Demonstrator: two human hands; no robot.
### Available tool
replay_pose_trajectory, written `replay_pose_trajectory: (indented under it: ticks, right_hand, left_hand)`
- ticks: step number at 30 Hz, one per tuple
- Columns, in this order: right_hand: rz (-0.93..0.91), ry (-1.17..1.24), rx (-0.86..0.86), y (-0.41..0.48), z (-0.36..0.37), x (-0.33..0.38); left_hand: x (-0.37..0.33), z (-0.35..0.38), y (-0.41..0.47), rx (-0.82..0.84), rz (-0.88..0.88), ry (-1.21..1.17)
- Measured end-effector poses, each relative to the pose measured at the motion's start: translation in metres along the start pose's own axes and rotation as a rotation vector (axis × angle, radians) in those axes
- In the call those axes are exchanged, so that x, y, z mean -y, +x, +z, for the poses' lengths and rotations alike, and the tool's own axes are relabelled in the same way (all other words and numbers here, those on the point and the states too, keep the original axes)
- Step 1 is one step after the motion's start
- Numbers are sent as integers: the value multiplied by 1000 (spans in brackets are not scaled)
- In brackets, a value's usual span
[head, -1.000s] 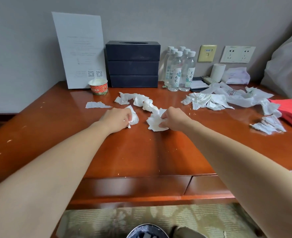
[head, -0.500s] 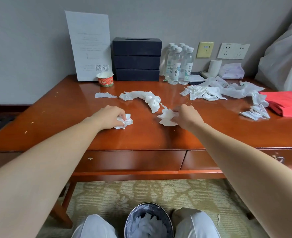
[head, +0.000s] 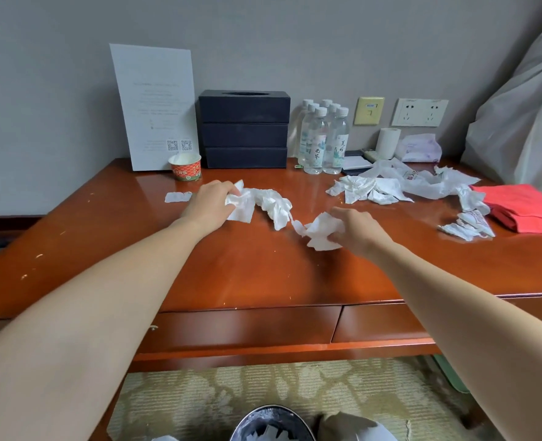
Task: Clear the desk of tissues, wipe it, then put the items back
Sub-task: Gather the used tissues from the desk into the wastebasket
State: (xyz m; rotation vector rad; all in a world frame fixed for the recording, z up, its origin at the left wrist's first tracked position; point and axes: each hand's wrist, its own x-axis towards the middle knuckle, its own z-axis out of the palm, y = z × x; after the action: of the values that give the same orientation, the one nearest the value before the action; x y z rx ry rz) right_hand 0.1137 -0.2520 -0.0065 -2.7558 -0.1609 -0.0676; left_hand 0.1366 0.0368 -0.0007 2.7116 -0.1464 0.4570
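My left hand (head: 210, 200) grips the left end of a long crumpled white tissue strip (head: 271, 205) lying mid-desk. My right hand (head: 354, 229) holds a crumpled white tissue wad (head: 319, 232) a little nearer the desk's front. A small flat tissue piece (head: 177, 196) lies left of my left hand. More torn tissues (head: 377, 189) are heaped at the right, with a further scrap pile (head: 468, 224) beside a folded red cloth (head: 529, 206). The wooden desk (head: 263, 272) is glossy and speckled with crumbs.
Along the wall stand a white notice card (head: 155, 103), a red paper cup (head: 185, 167), a dark tissue box stack (head: 244, 128), several water bottles (head: 322, 138), a paper roll (head: 388, 143) and a tissue pack (head: 420, 148). A bin (head: 271, 424) with tissues sits below on the carpet.
My left hand moved forward from a small wad to the left end of the long tissue strip. My right hand stays on its crumpled tissue, gathering it tighter.
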Motion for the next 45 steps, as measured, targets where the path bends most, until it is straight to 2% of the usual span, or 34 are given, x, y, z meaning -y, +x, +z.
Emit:
replay_pose_trajectory:
  ticks: [4, 9, 15, 18, 22, 24, 27, 29, 31, 37, 45]
  right_hand:
    - [-15, -13, 18, 19, 8, -5]
    - [-14, -6, 63, 43, 14, -10]
    - [-55, 11, 45, 65, 23, -9]
    - [-6, 60, 0, 72, 26, -6]
    - [87, 334, -209, 83, 14, 1]
    - [52, 353, -244, 87, 6, 15]
    - [-51, 352, -110, 84, 9, 43]
    - [-103, 212, 63, 78, 25, 60]
    - [-89, 101, 137, 73, 41, 67]
    - [-52, 149, 58, 69, 39, 64]
    - [-32, 214, 1, 40, 19, 69]
  left_hand:
    - [3, 14, 39, -12, -10, 7]
    - [12, 37, 69, 207, 20, 111]
    - [14, 53, 91, 315, 69, 117]
    - [19, 59, 97, 395, 65, 149]
    - [25, 61, 93, 258, 43, 102]
    - [28, 58, 89, 241, 55, 108]
    - [31, 51, 81, 259, 66, 102]
    - [32, 46, 74, 268, 68, 89]
    - [36, 41, 66, 279, 62, 81]
    - [46, 34, 43, 229, 36, 8]
    - [21, 9, 7, 164, 61, -78]
